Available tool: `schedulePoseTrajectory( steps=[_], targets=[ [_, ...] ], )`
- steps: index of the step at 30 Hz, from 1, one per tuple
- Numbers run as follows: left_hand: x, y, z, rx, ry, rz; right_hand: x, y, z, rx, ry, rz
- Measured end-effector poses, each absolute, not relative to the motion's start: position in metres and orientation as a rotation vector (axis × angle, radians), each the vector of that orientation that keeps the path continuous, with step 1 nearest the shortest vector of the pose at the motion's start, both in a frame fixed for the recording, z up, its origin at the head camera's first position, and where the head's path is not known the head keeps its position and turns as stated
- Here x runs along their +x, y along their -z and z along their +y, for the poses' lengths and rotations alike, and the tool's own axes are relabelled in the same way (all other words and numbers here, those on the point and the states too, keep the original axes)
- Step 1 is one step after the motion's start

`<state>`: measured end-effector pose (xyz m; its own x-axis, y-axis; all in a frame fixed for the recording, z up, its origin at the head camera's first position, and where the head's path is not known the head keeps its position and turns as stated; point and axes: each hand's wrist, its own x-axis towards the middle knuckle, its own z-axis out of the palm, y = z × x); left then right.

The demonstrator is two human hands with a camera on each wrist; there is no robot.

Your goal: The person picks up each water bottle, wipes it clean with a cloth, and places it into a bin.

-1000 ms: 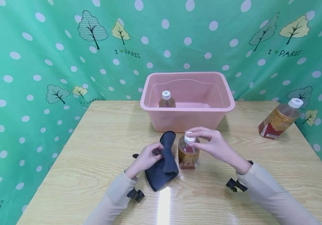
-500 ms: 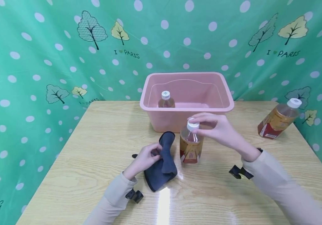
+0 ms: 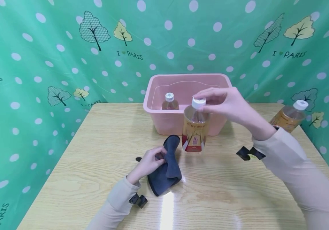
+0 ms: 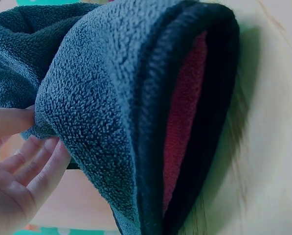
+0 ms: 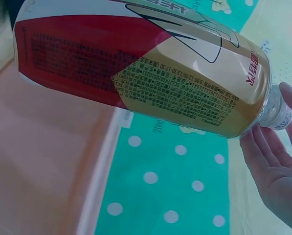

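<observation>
My right hand pinches the white cap of a drink bottle and holds it upright above the table, in front of the pink bin. In the right wrist view the bottle shows its red and tan printed label, with fingers around the cap. My left hand grips a folded dark grey towel cloth on the table. Seen from the left wrist, thumb and fingers pinch a fold of the cloth, and a red patch shows inside it.
Inside the bin, at its left, stands another bottle with a white cap. A third bottle stands at the table's right edge, partly behind my right forearm. A green dotted curtain hangs behind the wooden table.
My right hand has lifted the bottle off the table, up to the front of the bin. The left hand and cloth have stayed in place.
</observation>
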<state>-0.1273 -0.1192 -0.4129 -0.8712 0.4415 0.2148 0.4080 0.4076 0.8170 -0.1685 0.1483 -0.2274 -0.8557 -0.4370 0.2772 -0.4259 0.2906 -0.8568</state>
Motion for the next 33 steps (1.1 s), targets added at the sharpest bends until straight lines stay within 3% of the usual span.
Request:
schedulePoseTrajectory(
  steps=[10,21,33],
  targets=[
    [-0.124,0.408,-0.118,0.749,-1.478,2.611,-0.178,0.185,0.143,-0.738,1.672,2.528],
    [-0.109,0.373,-0.113,0.788,-1.469,2.601,-0.188,0.144,0.147,-0.632,1.57,2.637],
    [-0.108,0.373,-0.114,0.781,-1.468,2.609,-0.218,0.126,0.153,-0.559,1.564,2.642]
  ],
)
